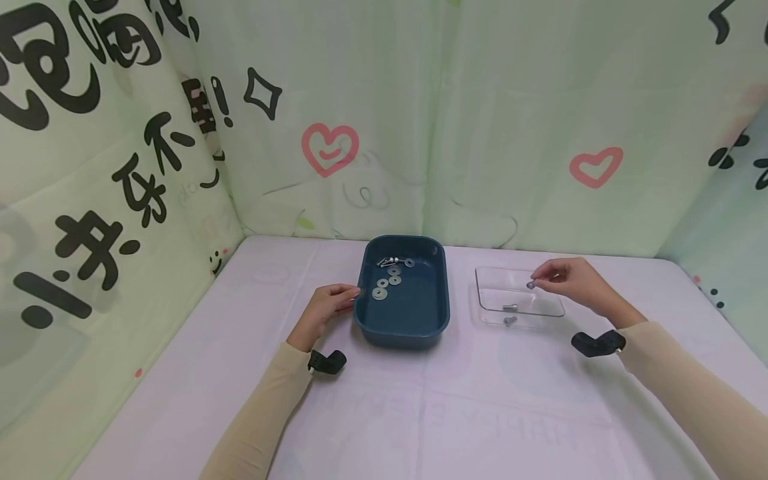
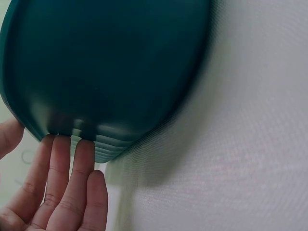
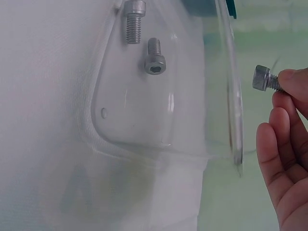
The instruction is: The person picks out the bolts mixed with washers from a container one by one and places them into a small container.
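My right hand (image 1: 564, 277) pinches a socket head bolt (image 3: 262, 78) between thumb and fingertips, over the right part of a clear plastic box (image 1: 478, 293). The bolt's knurled head points away from the fingers, and part of its thread is covered. Two more silver bolts (image 3: 155, 58) lie in the box. At the left side of a dark blue tray (image 1: 420, 313), my left hand (image 1: 327, 308) holds the rim, thumb at the edge and fingers against the outer wall (image 2: 110, 72). Inside the tray are several flat washers (image 1: 379, 293) and a small cluster of metal pieces (image 1: 390, 262).
A white cloth (image 1: 456, 413) covers the table, and printed curtains (image 1: 492, 120) hang along its back and sides. The clear box stands a short way right of the tray. Each wrist wears a black camera (image 1: 598, 344).
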Motion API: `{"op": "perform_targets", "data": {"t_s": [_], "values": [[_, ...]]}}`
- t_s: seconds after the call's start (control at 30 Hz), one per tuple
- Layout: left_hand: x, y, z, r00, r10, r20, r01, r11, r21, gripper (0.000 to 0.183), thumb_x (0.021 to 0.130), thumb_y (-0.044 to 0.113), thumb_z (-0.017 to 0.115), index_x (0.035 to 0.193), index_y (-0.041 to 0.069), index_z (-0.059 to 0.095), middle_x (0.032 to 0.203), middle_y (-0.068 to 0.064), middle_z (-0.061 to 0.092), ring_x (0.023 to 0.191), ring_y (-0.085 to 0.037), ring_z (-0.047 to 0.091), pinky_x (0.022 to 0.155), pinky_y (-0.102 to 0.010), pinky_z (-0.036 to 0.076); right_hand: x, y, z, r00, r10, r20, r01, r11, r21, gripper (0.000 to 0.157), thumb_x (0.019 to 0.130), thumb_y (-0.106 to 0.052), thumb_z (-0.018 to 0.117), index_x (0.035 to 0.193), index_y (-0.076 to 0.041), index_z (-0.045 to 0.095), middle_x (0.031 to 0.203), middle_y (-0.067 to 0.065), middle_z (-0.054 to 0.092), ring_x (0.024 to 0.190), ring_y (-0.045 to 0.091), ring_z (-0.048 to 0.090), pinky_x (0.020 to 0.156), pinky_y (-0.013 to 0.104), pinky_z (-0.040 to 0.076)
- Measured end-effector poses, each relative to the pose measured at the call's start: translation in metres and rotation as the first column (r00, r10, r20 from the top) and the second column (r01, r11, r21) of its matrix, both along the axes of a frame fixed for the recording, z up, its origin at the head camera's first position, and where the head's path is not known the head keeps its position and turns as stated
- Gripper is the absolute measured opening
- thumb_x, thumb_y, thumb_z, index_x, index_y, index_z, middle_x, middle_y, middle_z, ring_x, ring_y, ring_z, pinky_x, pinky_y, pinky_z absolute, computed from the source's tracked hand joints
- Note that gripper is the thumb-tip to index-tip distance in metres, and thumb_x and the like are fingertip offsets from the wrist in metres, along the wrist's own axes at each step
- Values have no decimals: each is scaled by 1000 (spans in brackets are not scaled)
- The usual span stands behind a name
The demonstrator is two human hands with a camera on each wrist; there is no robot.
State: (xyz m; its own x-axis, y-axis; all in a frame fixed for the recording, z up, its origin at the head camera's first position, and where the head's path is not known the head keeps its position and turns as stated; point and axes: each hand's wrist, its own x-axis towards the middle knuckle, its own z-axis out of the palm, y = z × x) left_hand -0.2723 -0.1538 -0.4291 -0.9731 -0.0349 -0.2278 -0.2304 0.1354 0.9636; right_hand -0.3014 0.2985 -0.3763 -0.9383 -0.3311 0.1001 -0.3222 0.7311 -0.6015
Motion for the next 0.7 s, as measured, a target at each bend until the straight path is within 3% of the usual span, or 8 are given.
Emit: {"op": "perform_targets", "data": {"t_s": [0.4,0.7], "values": [[0,-1,1,1000,2,-4,-2,1000,-5,35,89,23,65,114,-1,64,117,-16,65,90,-14,67,93,-35,53,3,6,-2,999,-28,25,28,999,27,23,88,-14,65,104,1,66,99,15,67,79,-2,54,70,7,48],[0,-1,0,1000,-8,-21,8,1000,-2,34,89,21,65,114,-2,63,116,-16,66,92,-14,67,93,-36,53,3,10,-4,999,-18,37,19,1000,-7,34,88,-18,66,114,2,61,109,21,65,82,-14,52,72,5,47]]}}
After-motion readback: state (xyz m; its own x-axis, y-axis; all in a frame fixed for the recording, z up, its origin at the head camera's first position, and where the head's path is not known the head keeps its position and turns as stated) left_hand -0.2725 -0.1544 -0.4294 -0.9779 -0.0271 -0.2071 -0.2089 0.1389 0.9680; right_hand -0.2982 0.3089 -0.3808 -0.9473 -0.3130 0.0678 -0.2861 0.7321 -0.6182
